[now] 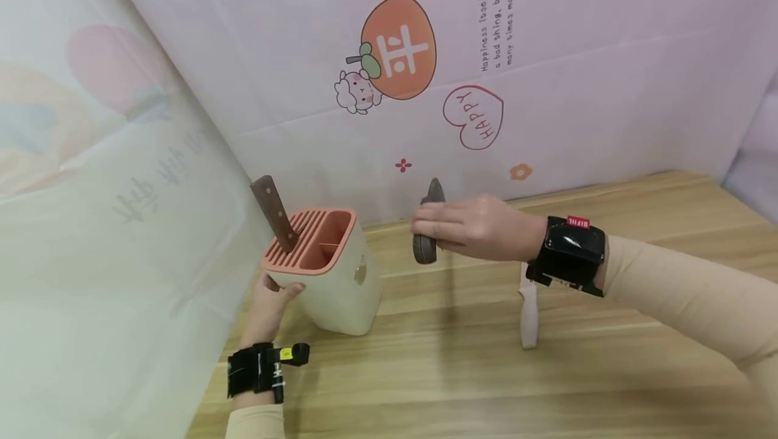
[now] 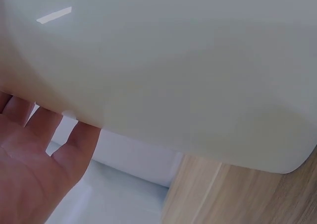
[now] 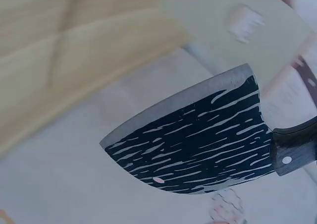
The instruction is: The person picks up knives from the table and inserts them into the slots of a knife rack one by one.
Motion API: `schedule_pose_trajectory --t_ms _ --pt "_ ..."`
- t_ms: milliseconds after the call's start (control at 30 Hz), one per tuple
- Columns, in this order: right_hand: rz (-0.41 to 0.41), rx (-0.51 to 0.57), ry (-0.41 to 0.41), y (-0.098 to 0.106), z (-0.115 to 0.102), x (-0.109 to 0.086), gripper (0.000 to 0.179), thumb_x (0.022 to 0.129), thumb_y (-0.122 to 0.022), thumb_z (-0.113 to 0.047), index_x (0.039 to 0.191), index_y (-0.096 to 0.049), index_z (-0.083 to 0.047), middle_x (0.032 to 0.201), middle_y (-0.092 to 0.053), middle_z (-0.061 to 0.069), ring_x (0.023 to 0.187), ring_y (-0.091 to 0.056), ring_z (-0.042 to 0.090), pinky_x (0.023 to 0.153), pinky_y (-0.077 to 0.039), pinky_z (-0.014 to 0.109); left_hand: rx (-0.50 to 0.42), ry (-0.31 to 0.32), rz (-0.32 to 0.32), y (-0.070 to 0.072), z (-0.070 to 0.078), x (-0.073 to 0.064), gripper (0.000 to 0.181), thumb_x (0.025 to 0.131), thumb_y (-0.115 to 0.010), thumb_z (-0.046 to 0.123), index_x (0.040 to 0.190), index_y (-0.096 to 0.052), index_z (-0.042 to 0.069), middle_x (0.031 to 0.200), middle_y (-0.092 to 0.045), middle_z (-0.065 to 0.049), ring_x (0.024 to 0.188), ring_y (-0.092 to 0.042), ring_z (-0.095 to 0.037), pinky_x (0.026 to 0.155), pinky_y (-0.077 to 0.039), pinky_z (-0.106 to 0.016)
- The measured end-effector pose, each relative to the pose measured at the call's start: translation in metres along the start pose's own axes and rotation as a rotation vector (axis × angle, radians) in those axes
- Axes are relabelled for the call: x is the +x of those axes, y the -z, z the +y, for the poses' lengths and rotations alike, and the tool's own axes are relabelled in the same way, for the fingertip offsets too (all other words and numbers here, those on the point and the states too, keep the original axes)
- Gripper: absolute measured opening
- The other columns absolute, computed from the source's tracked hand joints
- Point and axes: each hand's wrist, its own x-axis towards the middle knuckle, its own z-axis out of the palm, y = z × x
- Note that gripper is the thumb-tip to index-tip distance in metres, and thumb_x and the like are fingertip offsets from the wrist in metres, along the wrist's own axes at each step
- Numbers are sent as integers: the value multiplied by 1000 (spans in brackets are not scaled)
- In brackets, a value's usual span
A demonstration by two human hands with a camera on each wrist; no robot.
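My left hand [image 1: 267, 307] grips the cream knife block [image 1: 346, 297] at its near left side, thumb on the front wall just under the salmon slotted top. In the left wrist view, the fingers of the left hand [image 2: 42, 154] lie along the block's smooth wall [image 2: 198, 85]. A brown-handled knife [image 1: 275, 215] stands in one of the slots, its blade hidden inside. To the right of the block, above the table, my right hand [image 1: 480, 226] holds a broad kitchen knife [image 3: 193, 140] by its dark riveted handle. Its black blade has pale streaks and a small hole.
A knife with a pale pink handle [image 1: 529, 321] lies on the wooden table [image 1: 425, 371], partly hidden by the right wrist. Two open compartments are in the block's top beside the slots. A printed cloth [image 1: 577, 88] hangs behind and on the left.
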Motion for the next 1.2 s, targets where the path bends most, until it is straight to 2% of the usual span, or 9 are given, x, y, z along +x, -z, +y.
schedule_pose_trajectory --t_ms 100,233,333,433,567,633,800,1000,1200 --pt "97 36 -54 9 6 17 22 94 -62 -6 116 -65 -2 107 -69 10 98 -66 20 75 -56 33 17 23 -2 2 2 -1 88 80 -81 22 151 -29 21 152 -33 -2 138 -27 -18 114 -18 -47" --pt "215 70 -184 16 19 33 41 74 -75 8 112 -66 -3 100 -71 10 93 -68 21 78 -56 35 38 48 0 1 5 -1 87 83 -79 17 152 -27 20 154 -30 -2 139 -24 -17 115 -17 -49" --pt "268 63 -289 18 27 39 44 70 -78 9 112 -66 -1 101 -72 12 94 -68 22 83 -55 35 45 53 6 1 5 -1 84 84 -77 12 151 -27 21 153 -30 -1 139 -24 -17 114 -19 -48" --pt "330 89 -379 20 35 43 45 69 -81 9 112 -67 2 102 -72 12 95 -67 22 84 -54 29 28 35 4 -2 4 2 83 84 -77 9 151 -29 22 152 -32 1 138 -25 -16 112 -23 -48" --pt "492 161 -502 23 43 51 47 69 -81 10 113 -67 3 98 -72 13 91 -68 20 80 -54 24 -6 10 -10 -7 2 6 84 83 -78 12 151 -29 23 152 -33 1 138 -25 -16 111 -26 -47" --pt "592 234 -565 24 47 58 48 70 -79 14 115 -66 5 96 -71 15 91 -68 19 81 -54 26 -15 5 -9 -9 2 7 84 82 -79 13 151 -30 22 152 -34 0 138 -27 -16 112 -24 -46" --pt "755 436 -707 29 48 78 51 77 -71 17 125 -60 4 105 -68 21 98 -66 21 90 -52 35 -51 -8 -18 -13 0 12 86 82 -79 14 151 -29 18 153 -32 -5 138 -28 -20 114 -21 -46" --pt "855 582 -856 26 41 107 49 83 -70 8 129 -58 -2 113 -67 19 100 -66 20 97 -48 33 -71 -19 -24 -14 -1 15 85 83 -78 13 152 -28 17 152 -33 -7 137 -29 -21 110 -31 -36" --pt "870 687 -873 1 41 122 50 85 -70 6 132 -56 -1 114 -67 18 102 -65 20 97 -48 33 -79 -39 -24 -15 1 13 84 81 -79 14 150 -32 18 151 -35 -5 137 -31 -20 111 -30 -36"
